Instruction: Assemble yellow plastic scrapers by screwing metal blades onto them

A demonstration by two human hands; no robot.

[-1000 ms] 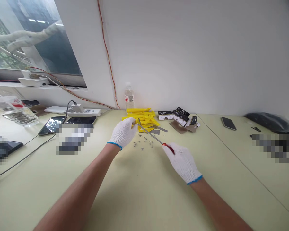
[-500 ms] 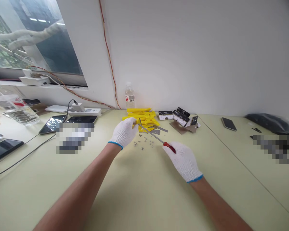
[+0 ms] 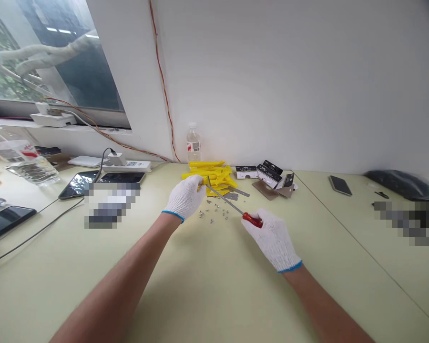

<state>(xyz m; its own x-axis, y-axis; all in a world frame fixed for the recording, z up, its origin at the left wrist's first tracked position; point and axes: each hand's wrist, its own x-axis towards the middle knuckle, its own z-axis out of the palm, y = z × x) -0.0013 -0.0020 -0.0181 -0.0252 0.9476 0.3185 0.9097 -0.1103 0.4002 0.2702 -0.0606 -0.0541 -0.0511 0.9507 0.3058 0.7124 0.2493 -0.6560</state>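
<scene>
Both my hands wear white knit gloves with blue cuffs. My left hand (image 3: 186, 196) is closed on a small yellow plastic piece, mostly hidden by the fingers, with a thin grey strip by its tip. My right hand (image 3: 272, 239) grips a screwdriver (image 3: 252, 219) by its red handle. Its long shaft slants up and left, the tip meeting the piece at my left fingertips. Behind lies a heap of yellow plastic pieces (image 3: 218, 174), with flat grey metal strips (image 3: 239, 191) at its right. Several small silver screws or nuts (image 3: 212, 221) are scattered in front; which kind I cannot tell.
A clear bottle (image 3: 193, 145) stands behind the heap by the wall. Opened black-and-white boxes (image 3: 271, 177) lie to its right. Phones (image 3: 78, 184), a power strip (image 3: 128, 166), cables and a large bottle (image 3: 30, 159) occupy the left; another phone (image 3: 340, 185) and a black bag (image 3: 400, 183) the right.
The fingers of my right hand have shifted a little on the red handle, baring more of it. My left hand keeps its hold. The view has moved slightly.
</scene>
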